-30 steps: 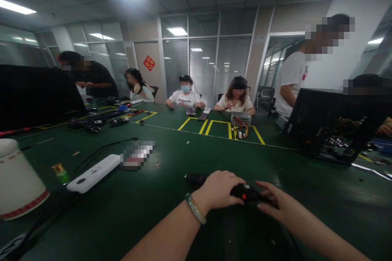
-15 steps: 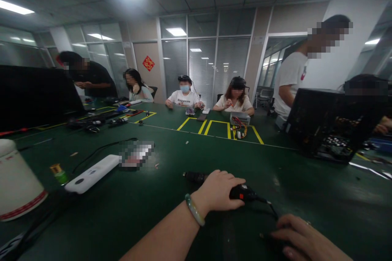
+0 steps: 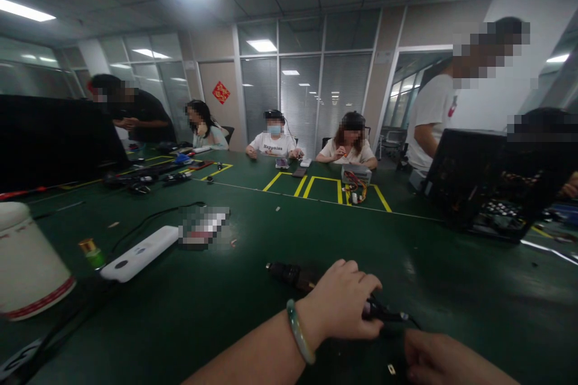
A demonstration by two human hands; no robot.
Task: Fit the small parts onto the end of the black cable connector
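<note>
My left hand [image 3: 345,301], with a green bangle on its wrist, is wrapped over a black corded electric screwdriver [image 3: 289,274]. The tool lies on the dark green table, its tip pointing left and its cord [image 3: 409,317] running right toward my other hand. My right hand [image 3: 440,358] is at the lower right with its fingers curled together. What those fingers hold, if anything, is hidden. A small pale metal piece [image 3: 391,369] lies just left of them.
A white power strip [image 3: 142,254], a green bottle [image 3: 93,254] and a white canister [image 3: 29,264] are on the left. A black computer case [image 3: 485,186] stands at right. Across the table [image 3: 253,225], several people sit or stand near a power supply unit [image 3: 356,175] and yellow tape.
My left hand has moved slightly right and down along the screwdriver, whose tip now sits a little lower. My right hand's fingers have curled in, and the small metal piece has come into view.
</note>
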